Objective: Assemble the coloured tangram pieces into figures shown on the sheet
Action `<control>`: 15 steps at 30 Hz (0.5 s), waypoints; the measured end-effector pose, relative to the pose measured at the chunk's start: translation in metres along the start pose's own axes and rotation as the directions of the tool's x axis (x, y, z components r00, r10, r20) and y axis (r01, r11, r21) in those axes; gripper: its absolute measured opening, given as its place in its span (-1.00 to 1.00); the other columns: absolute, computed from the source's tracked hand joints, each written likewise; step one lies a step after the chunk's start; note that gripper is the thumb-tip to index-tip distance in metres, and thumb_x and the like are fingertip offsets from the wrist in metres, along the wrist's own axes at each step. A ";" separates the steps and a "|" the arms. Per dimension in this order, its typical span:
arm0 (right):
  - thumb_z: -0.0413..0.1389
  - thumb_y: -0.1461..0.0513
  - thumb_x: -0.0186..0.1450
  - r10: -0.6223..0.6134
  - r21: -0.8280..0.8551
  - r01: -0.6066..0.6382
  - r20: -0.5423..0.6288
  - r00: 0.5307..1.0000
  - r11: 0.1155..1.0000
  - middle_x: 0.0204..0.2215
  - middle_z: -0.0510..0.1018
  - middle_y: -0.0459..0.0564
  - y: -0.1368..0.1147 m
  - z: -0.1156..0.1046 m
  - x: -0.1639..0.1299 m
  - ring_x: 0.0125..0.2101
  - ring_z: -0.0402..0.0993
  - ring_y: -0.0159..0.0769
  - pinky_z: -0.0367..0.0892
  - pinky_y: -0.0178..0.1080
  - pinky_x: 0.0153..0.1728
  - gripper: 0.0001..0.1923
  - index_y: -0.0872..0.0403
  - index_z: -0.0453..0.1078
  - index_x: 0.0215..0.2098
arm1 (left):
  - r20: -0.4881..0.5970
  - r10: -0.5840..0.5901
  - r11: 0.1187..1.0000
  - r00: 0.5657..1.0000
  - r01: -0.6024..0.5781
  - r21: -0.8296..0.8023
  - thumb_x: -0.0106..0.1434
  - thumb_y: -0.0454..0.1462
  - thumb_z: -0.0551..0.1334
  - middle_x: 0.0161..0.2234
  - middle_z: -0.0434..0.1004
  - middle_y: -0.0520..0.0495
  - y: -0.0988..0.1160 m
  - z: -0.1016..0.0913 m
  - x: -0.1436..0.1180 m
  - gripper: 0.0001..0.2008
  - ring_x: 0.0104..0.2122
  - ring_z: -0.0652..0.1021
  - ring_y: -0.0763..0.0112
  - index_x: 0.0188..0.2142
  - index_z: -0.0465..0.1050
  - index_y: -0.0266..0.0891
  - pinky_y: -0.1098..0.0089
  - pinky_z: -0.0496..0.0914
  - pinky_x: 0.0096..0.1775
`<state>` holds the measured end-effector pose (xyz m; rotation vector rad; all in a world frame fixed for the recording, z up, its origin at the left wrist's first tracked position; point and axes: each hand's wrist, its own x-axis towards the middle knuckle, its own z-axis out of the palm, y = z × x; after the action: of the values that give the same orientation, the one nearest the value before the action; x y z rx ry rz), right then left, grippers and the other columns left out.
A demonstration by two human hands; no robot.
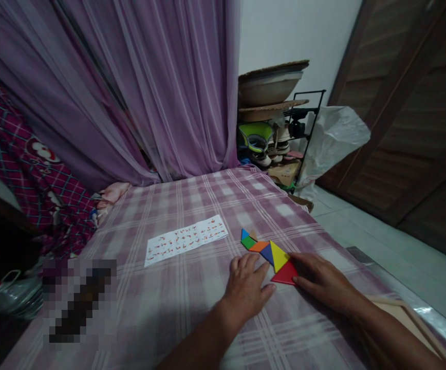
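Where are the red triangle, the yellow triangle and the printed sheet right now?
red triangle (pixel 284 274), head view, middle of its face.
yellow triangle (pixel 279 255), head view, middle of its face.
printed sheet (pixel 186 239), head view, centre of the paper.

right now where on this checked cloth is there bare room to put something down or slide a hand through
Free: the wide strip of checked cloth between the paper sheet and the purple curtain, and the near patch below the sheet, left of the left hand. Crowded: the right edge, where both hands, the right hand included, press around the coloured tangram pieces.
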<state>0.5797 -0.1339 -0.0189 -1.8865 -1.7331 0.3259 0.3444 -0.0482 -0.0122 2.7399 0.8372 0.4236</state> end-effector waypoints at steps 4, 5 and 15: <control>0.12 0.05 0.19 -0.009 -0.003 0.009 -0.001 1.000 1.000 0.02 0.56 0.12 0.002 0.003 -0.001 0.01 0.48 0.02 0.37 0.07 0.05 -0.49 0.00 0.43 0.08 | -0.017 0.001 1.000 1.000 -0.001 -0.002 0.32 0.00 0.18 0.22 0.30 -0.14 0.000 0.000 -0.001 -0.50 0.20 0.27 0.12 0.21 0.31 0.00 0.06 0.13 0.21; 0.11 0.04 0.19 -0.013 -0.002 0.013 0.002 1.000 1.000 0.02 0.56 0.13 0.002 0.003 -0.002 0.01 0.48 0.02 0.37 0.07 0.05 -0.49 0.01 0.43 0.09 | -0.021 0.001 1.000 1.000 -0.001 -0.003 0.32 0.00 0.17 0.22 0.30 -0.13 0.000 0.000 -0.001 -0.51 0.20 0.28 0.12 0.21 0.31 0.00 0.07 0.14 0.20; 0.09 0.05 0.23 0.007 -0.005 -0.007 0.020 1.000 1.000 0.04 0.54 0.18 -0.003 -0.002 -0.001 0.04 0.46 0.02 0.35 0.07 0.07 -0.46 0.09 0.39 0.13 | 0.010 0.007 1.000 1.000 -0.007 -0.020 0.34 0.01 0.16 0.24 0.29 -0.16 -0.001 -0.003 -0.001 -0.52 0.23 0.27 0.11 0.19 0.33 -0.06 0.00 0.14 0.21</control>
<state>0.5783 -0.1355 -0.0160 -1.8997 -1.7427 0.3448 0.3423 -0.0472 -0.0098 2.7250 0.8166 0.4166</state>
